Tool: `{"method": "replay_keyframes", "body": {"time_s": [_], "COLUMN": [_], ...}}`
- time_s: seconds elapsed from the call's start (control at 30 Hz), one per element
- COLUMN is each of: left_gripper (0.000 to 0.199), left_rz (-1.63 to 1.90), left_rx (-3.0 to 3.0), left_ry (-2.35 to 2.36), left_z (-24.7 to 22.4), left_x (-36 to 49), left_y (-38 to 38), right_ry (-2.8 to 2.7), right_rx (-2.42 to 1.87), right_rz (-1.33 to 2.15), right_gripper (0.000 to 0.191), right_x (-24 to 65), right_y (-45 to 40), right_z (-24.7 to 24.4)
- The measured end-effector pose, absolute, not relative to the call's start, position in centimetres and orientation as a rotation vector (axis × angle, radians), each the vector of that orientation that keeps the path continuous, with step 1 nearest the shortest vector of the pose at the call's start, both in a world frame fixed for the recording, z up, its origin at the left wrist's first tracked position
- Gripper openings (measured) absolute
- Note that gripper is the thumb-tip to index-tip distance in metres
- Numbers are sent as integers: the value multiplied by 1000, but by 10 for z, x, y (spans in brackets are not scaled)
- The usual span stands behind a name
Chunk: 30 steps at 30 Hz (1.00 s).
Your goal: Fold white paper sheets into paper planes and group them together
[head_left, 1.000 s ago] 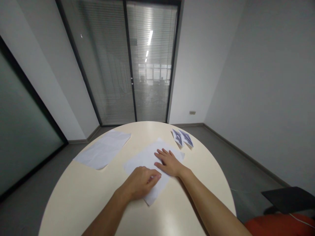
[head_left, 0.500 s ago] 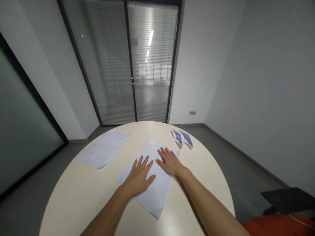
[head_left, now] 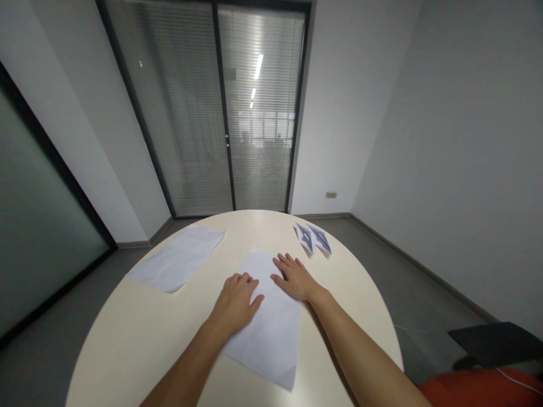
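Observation:
A white sheet of paper (head_left: 271,339) lies flat on the round cream table (head_left: 148,339), in front of me. My left hand (head_left: 237,302) rests on the sheet's left side, fingers somewhat bent and a little apart, thumb out to the right. On the sheet's right edge lies my right hand (head_left: 294,277), palm down with its fingers spread. Neither hand holds anything. Part of the paper's left and right edges is hidden under the hands.
Another creased white sheet (head_left: 178,257) lies at the table's far left. A folded paper piece with dark print (head_left: 313,238) stands near the far right edge. Beyond the table's right side are a black flat object (head_left: 496,345) and something red (head_left: 475,390).
The sheet under my hands has turned, its near corner shifting right. My left hand has moved slightly left and its fingers have bent. My right hand has barely moved.

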<state>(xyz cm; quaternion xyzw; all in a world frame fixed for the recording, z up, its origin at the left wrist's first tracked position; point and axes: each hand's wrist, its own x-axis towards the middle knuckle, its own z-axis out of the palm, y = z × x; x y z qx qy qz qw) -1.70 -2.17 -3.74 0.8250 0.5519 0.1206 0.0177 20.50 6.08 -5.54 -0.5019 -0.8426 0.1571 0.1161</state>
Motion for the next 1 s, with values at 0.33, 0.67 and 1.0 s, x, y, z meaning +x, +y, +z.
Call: {"method": "replay_keyframes", "body": {"time_s": [0.33, 0.67, 1.0], "left_gripper": [32, 60, 55], "left_rz": [645, 289, 286], "left_rx": [2486, 2417, 2377], "left_ry": [1678, 1742, 1900], "left_z": [-31, -71, -58], "left_x": [-33, -45, -35], "left_y": [-17, -3, -9], "right_ry": [-2636, -2681, -2610], "right_rx": [-1153, -968, -1228], "right_rz": [573, 602, 559], "right_gripper": [74, 79, 86], "right_x": [205, 183, 196], "right_y": [54, 42, 47], "right_z": [-45, -47, -49]}}
